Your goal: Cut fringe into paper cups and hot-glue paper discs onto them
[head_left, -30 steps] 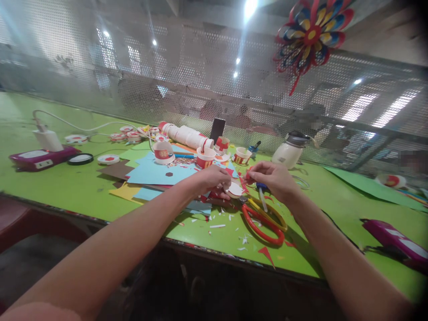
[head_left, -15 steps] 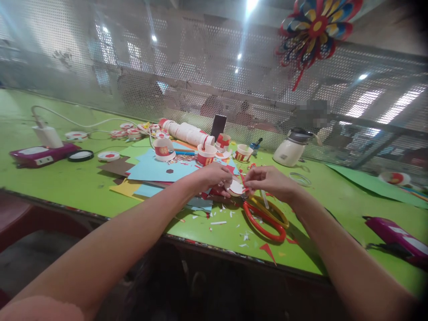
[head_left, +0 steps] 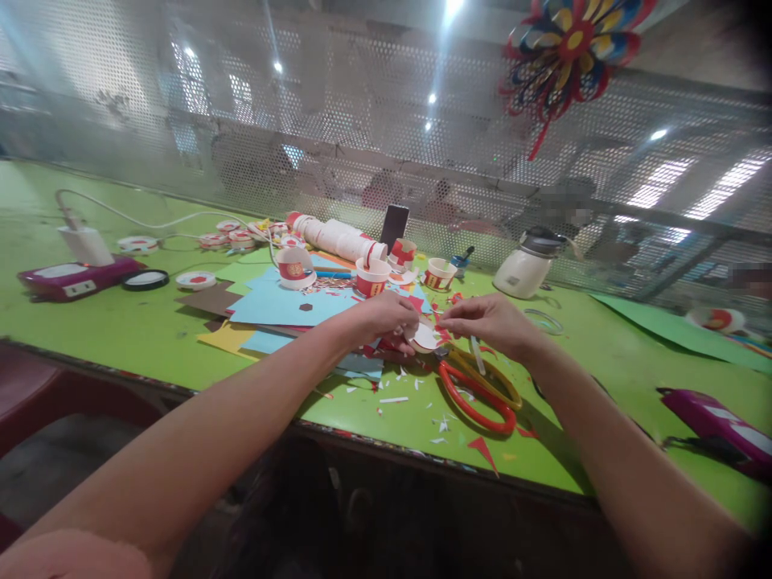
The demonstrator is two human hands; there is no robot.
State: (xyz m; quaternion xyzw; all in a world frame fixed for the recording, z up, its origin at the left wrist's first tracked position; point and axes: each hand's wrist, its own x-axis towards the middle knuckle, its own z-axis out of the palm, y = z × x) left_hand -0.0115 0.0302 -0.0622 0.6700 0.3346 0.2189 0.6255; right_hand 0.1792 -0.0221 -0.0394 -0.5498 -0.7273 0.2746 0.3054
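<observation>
My left hand (head_left: 393, 322) is closed around a small white paper disc (head_left: 425, 337) with a red edge, low over the table. Just to its right, the thumb and fingers of my right hand (head_left: 490, 320) are pinched together by the disc's edge. Whatever they hold is too small to make out; a bit of red shows near the fingertips. Below my right hand lie large scissors (head_left: 479, 394) with red and yellow handles, their blades mostly hidden. Red and white paper scraps (head_left: 395, 400) are scattered around them.
Coloured paper sheets (head_left: 283, 301) lie stacked left of centre. Behind them stand several red-and-white paper cups (head_left: 372, 277), a long row of nested cups (head_left: 334, 235) and a phone (head_left: 395, 225). A white kettle (head_left: 523, 265) stands back right; a purple power strip (head_left: 715, 430) lies at right.
My right hand has shifted slightly up, its fingers straighter and by the disc's edge. My left hand and the disc have hardly moved.
</observation>
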